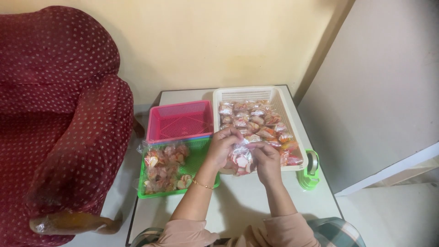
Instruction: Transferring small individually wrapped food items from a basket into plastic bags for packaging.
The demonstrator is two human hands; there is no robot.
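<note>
Both my hands hold one small clear packet of pink and white snacks [239, 161] above the white table [238, 201]. My left hand [222, 147] grips its top left edge, and a thin gold bracelet sits on that wrist. My right hand [266, 161] pinches the packet's right side. Just behind my hands stands a cream basket [222, 97] filled with several similar packets. To the left, a green tray [199, 155] holds a few more packets [163, 171].
An empty pink basket [180, 120] sits behind the green tray. A green tape dispenser [310, 173] stands at the table's right edge. A dark red dotted armchair [59, 119] fills the left side. A yellow wall is behind and a grey panel to the right.
</note>
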